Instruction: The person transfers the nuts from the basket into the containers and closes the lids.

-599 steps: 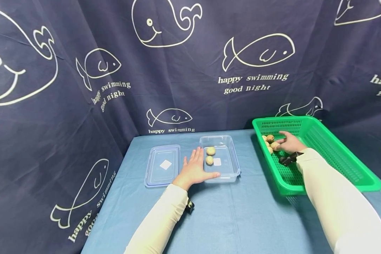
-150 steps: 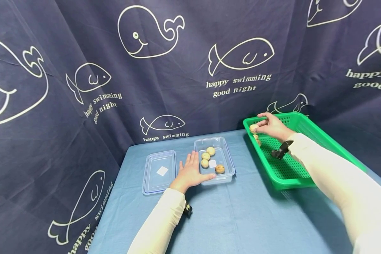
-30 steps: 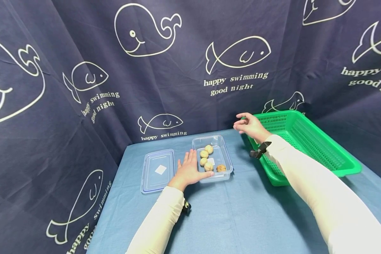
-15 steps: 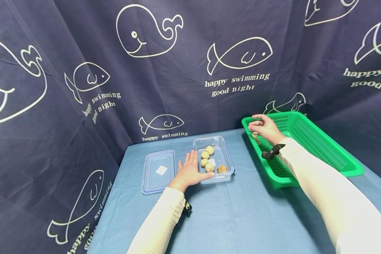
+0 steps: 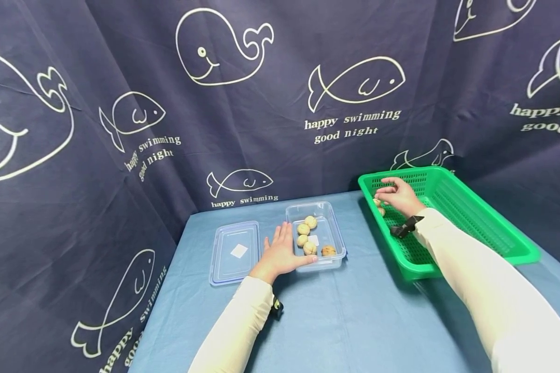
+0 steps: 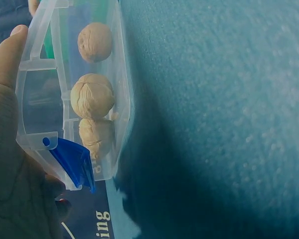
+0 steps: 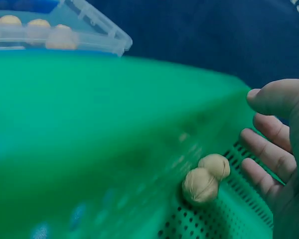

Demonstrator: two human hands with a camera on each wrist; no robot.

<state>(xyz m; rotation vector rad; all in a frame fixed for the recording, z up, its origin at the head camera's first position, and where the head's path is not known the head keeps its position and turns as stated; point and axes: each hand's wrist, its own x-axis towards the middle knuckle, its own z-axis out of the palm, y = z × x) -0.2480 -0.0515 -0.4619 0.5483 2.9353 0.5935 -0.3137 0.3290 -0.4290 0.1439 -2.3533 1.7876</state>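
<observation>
My left hand (image 5: 278, 254) is spread, fingers straight, along the left side and near corner of a clear plastic food container (image 5: 340, 243). Its thumb lies by the near rim. Inside the container rest several walnuts, among them a darker walnut (image 5: 329, 250) at the near right and a pale walnut (image 6: 92, 96) beside another in the left wrist view. My right hand (image 5: 401, 198) hovers inside the green basket (image 5: 490, 223), fingers bent loosely and nothing between them. Below its fingertips, two touching walnuts, the nearer walnut (image 7: 200, 185) and another walnut (image 7: 215, 166), lie against the basket's left wall.
A clear lid with a blue rim (image 5: 235, 254) lies flat left of the container. Both stand on a blue cloth-covered table (image 5: 336, 321). A dark blue curtain (image 5: 280, 129) with white fish and whales hangs behind and at the left.
Since 20 seconds ago, walnuts in the container have increased and those in the basket have decreased. Within the last second, my right hand moved rightward from beyond the rim into the basket. The left stays put.
</observation>
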